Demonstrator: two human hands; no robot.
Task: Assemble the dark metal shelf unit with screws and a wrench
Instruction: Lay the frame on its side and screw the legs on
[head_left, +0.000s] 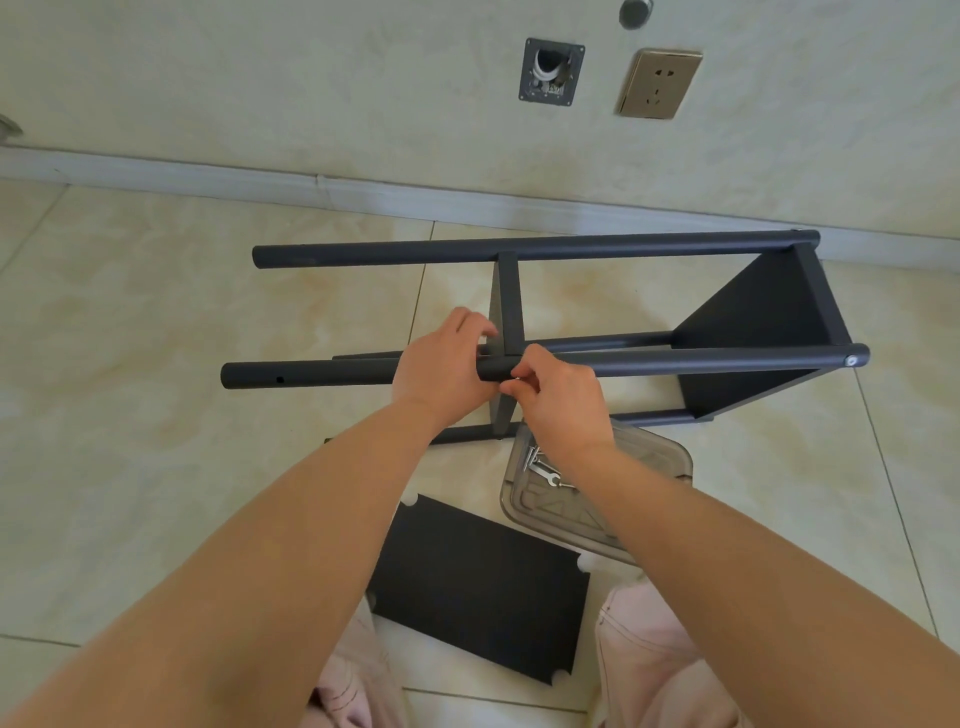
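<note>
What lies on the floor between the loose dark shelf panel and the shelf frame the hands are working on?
In the head view, a clear plastic tray holding screws and a small wrench sits between the loose panel and the frame.

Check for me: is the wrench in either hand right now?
No. The wrench lies in the clear plastic tray on the floor, while the left hand and right hand work at the near post.

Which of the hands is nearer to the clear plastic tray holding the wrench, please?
The right. The right hand pinches at the near pole directly above the clear tray, its wrist overlapping it. The left hand grips the same pole further left.
</note>
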